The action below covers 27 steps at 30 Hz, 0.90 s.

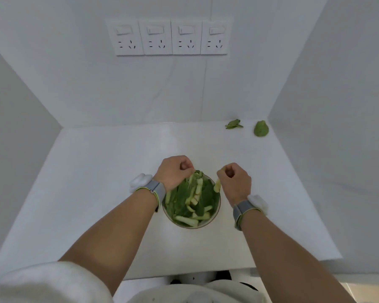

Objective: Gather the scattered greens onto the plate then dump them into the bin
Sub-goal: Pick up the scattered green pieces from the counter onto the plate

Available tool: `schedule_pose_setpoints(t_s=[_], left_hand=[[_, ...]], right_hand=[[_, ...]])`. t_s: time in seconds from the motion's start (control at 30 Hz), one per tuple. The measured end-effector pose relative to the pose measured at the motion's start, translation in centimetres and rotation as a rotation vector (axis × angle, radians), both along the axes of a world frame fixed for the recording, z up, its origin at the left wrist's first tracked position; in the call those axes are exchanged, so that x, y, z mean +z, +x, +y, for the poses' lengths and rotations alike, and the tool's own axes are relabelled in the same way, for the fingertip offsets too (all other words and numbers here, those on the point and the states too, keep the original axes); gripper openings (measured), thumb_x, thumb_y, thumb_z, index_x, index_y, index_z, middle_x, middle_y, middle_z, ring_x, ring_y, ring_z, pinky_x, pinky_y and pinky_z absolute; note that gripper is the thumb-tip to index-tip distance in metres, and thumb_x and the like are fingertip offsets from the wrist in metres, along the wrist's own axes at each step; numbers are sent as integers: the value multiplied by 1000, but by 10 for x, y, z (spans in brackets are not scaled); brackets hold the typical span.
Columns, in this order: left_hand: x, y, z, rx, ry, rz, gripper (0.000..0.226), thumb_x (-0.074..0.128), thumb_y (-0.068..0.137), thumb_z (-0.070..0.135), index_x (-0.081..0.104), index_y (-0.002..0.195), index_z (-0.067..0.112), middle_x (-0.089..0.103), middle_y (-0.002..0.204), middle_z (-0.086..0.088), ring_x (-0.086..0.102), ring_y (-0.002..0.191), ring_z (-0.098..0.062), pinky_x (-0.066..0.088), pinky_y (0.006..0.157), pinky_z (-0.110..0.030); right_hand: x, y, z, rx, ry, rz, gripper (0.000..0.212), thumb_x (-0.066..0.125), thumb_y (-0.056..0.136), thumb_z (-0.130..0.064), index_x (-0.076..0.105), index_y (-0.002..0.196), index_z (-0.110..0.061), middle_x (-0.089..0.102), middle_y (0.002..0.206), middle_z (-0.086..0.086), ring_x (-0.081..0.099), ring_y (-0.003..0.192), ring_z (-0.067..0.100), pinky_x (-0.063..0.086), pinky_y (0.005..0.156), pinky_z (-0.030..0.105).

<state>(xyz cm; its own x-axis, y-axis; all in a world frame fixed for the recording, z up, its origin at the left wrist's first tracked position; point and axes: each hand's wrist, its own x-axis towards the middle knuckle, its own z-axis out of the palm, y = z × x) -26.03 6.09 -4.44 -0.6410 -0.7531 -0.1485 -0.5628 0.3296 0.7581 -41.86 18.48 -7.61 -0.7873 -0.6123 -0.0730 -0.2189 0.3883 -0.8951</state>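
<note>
A round plate (208, 222) sits on the white table, heaped with green leaves and pale stems (193, 200). My left hand (173, 171) hovers over the plate's far left rim, fingers curled, pinching a leafy stem (197, 174) that hangs onto the heap. My right hand (234, 181) is over the far right rim and pinches a pale stem piece (217, 185) that dangles from its fingers. Two loose leaves lie at the far right corner of the table: a crumpled one (234, 124) and a flat oval one (260, 128).
White walls close the table on the left, back and right. A row of wall sockets (169, 38) is mounted on the back wall. Below the table's near edge a white rounded object (195, 277) shows partly. Both wrists wear grey bands.
</note>
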Motion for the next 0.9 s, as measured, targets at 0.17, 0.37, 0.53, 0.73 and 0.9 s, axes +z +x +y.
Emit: schedule_pose_setpoints(t_s=[0.17, 0.37, 0.53, 0.73, 0.9], left_hand=[[-9, 27, 13, -15, -50, -26, 7, 68, 86, 33, 69, 88, 26, 66, 82, 12, 61, 80, -8, 48, 75, -19], [-21, 39, 34, -58, -99, -16, 7, 68, 84, 30, 70, 89, 25, 67, 81, 10, 61, 78, -8, 53, 77, -26], [-28, 48, 37, -107, -250, -56, 8, 63, 89, 32, 70, 93, 28, 66, 82, 13, 58, 79, -8, 50, 75, -24], [-37, 50, 39, -129, -378, -89, 8, 62, 88, 30, 65, 92, 24, 56, 94, 7, 50, 91, -15, 48, 77, -31], [-37, 50, 39, -118, -401, -74, 9, 62, 88, 30, 64, 91, 23, 52, 90, 8, 50, 90, -15, 48, 74, -31]], right_hand=[[-5, 27, 13, 101, 34, 13, 4, 66, 72, -32, 66, 71, -28, 67, 66, -11, 60, 65, 5, 48, 59, 22], [-8, 39, 28, 205, 109, 10, 6, 65, 71, -26, 67, 66, -23, 64, 62, -5, 52, 59, 7, 49, 60, 27], [-6, 33, 38, 180, 110, -16, 14, 64, 72, -21, 62, 58, -22, 54, 53, -13, 45, 53, 5, 41, 55, 23], [-3, 37, 38, 374, 196, -143, 10, 66, 75, -22, 72, 68, -20, 60, 59, -14, 49, 55, 2, 41, 59, 25], [-1, 35, 42, 515, 250, -167, 20, 59, 88, -12, 76, 83, -22, 65, 68, -10, 50, 53, -3, 39, 59, 20]])
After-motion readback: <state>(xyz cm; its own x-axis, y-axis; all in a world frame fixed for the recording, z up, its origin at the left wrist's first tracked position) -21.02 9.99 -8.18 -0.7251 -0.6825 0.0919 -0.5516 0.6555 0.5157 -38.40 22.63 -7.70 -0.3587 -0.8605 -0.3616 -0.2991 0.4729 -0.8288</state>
